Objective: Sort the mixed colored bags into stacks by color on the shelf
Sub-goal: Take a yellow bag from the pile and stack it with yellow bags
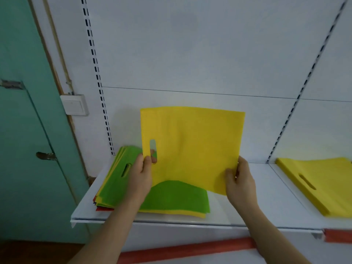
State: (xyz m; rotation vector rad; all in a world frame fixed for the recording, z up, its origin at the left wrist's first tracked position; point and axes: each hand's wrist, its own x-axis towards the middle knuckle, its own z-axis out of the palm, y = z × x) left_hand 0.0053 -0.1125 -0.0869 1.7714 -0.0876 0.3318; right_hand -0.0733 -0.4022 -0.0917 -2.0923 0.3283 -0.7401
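Now both hands (pixel 141 176) (pixel 241 181) pinch yellow bag (pixel 192 147) above mixed stack (pixel 171 199).

Even soft light, faint shadows, slight blur, wide-angle edge bending.

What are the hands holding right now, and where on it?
A yellow bag: left hand pinches its lower left corner below the handle slot, right hand its lower right corner.
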